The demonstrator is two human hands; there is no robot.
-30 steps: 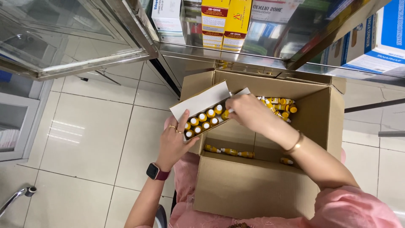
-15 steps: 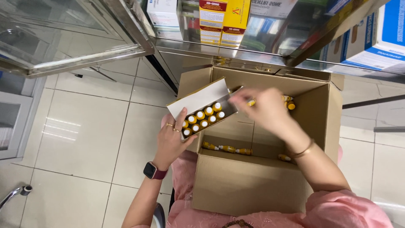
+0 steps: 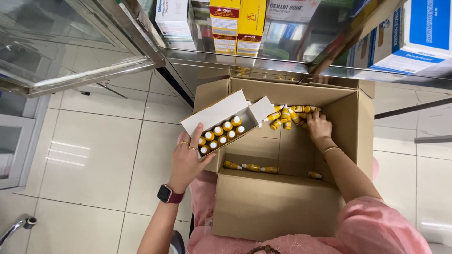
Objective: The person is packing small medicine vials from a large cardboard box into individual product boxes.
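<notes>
White carton (image 3: 221,113) of yellow-capped vials clamped in left hand (image 3: 186,157); right hand (image 3: 319,126) fingers loosely apart on vials (image 3: 287,115)

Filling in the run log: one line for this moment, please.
left hand: holds open white tray box of yellow-capped vials | right hand: in cardboard carton, on loose vials at far wall

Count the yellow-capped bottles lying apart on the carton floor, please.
4: three in a row near the front wall of the cardboard carton, one beside the right forearm. Others may be hidden.
</notes>
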